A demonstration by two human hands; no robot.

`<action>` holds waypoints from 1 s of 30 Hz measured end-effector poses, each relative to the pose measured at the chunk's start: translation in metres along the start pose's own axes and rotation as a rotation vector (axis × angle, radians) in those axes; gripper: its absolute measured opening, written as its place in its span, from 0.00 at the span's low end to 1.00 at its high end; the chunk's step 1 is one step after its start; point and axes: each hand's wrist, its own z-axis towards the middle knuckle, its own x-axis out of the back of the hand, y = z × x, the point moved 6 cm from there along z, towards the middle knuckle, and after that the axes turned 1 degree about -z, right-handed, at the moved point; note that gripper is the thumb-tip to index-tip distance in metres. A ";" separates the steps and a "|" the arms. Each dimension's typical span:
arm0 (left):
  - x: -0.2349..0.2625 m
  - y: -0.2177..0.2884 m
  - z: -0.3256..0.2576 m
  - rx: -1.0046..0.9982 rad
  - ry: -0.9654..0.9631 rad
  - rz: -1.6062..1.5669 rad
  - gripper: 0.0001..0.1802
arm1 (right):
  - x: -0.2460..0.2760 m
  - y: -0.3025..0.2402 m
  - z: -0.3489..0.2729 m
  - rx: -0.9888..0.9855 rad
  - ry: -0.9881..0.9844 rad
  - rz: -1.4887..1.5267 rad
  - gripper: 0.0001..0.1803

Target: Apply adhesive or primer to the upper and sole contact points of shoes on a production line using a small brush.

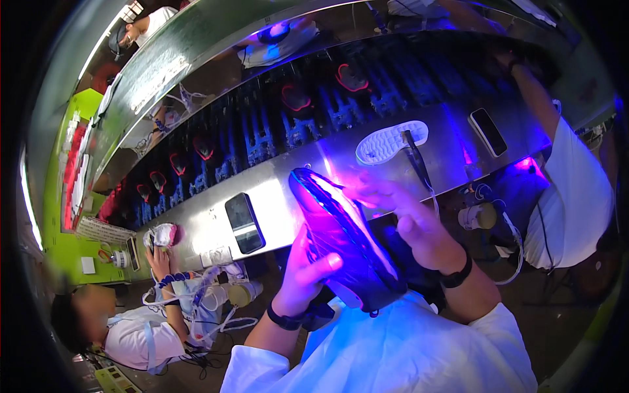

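Note:
A dark shoe upper [350, 252], lit purple and blue, is held up in front of my chest with its toe pointing away from me. My left hand [303, 272] grips its left side, the thumb lying across the near part. On the other side, my right hand [422, 226] is open with its fingers stretched toward the upper's right edge; I cannot tell whether the fingertips touch it. Beyond that hand lies a white shoe sole [380, 145] on the metal bench, tread facing up. A dark-handled tool [418, 164] with a cable rests with its tip on the sole.
A dark phone [244, 224] lies on the metal bench [282, 190] to the left, another phone [488, 132] to the right. Behind runs a dark rack [262, 141] with blue holders and several red-edged shoe parts. Co-workers sit at left [144, 337] and right [570, 203]; others are across the bench.

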 end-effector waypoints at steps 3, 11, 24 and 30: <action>-0.019 0.011 0.003 -0.087 -0.015 0.174 0.47 | 0.001 -0.013 -0.007 0.041 -0.016 0.001 0.47; -0.020 0.036 -0.007 -0.321 0.119 0.632 0.53 | 0.035 0.005 -0.044 -0.067 0.001 0.052 0.41; -0.004 0.119 -0.136 -1.353 0.553 1.653 0.32 | 0.076 0.110 -0.068 -0.105 0.511 -1.097 0.32; 0.016 0.120 -0.175 -1.507 0.690 1.675 0.25 | 0.068 0.106 -0.041 -0.008 0.474 -1.221 0.27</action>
